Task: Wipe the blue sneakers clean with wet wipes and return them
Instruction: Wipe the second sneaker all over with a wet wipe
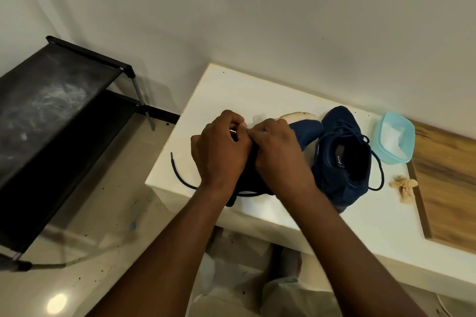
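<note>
head view: both hands meet over one sneaker on the white surface (257,90).
left hand (221,152): fingers curled shut, pinching a white wipe (257,119).
right hand (280,152): closed on the same wipe, over the sneaker (305,131).
second sneaker (340,159): upright just right of the first.
tub (395,140): pale blue, near the second sneaker.
used wipe (404,188): crumpled beside the wood board (448,188).

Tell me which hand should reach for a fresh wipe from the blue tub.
Right, probably. The right hand is nearer the blue tub, which sits at the table's right; the left hand would have to cross both sneakers.
</note>
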Tool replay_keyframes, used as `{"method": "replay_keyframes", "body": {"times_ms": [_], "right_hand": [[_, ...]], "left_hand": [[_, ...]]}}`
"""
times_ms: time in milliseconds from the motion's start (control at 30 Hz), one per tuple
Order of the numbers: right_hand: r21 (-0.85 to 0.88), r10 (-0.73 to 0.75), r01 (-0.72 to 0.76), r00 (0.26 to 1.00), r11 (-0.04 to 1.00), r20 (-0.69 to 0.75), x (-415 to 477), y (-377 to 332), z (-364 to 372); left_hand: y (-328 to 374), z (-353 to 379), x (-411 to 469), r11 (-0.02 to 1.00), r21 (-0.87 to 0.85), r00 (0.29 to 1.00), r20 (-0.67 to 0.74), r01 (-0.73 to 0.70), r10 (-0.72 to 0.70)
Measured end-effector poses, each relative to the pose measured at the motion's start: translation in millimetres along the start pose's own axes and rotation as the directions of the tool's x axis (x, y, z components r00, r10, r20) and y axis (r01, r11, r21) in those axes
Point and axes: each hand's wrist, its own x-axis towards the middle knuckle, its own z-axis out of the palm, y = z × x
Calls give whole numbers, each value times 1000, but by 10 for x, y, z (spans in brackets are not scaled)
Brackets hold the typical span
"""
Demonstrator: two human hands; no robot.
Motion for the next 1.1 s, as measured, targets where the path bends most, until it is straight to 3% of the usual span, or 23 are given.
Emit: {"method": "replay_keyframes", "body": {"times_ms": [67, 200, 233, 367, 533, 633, 700, 833, 967, 1100], "right_hand": [[-52, -34, 35, 999, 998, 11, 27, 16, -57], [-84, 235, -243, 967, 966, -102, 236, 439, -317], [-30, 242, -245, 967, 969, -81, 277, 410, -318], [66, -21, 16, 997, 998, 76, 136, -58, -196], [250, 324, -285, 937, 925, -130, 215, 310, -322], [246, 156, -147, 988, 958, -19, 102, -62, -242], [228, 87, -78, 996, 971, -32, 73, -82, -237], [267, 337, -296, 934, 917, -122, 255, 279, -331], [294, 119, -111, 993, 949, -10, 57, -87, -147], [280, 291, -244, 947, 928, -140, 165, 338, -268]], "left_hand": [[-6, 3, -5, 1000, -7, 1000, 0, 0, 0], [22, -1, -6, 1000, 5, 1000, -13, -10, 10], [13, -6, -3, 1000, 8, 1000, -16, -10, 10], [-11, 3, -8, 1000, -3, 1000, -13, -7, 7], [17, -5, -4, 1000, -9, 1000, -22, -6, 6], [5, 10, -4, 1000, -1, 1000, -23, 10, -10], [7, 13, -8, 1000, -2, 1000, -22, 8, -8], [8, 11, -8, 1000, 1, 1000, -30, 1, -1], [0, 18, -16, 1000, 6, 1000, -23, 2, -2], [22, 4, -13, 1000, 0, 1000, -26, -9, 9]]}}
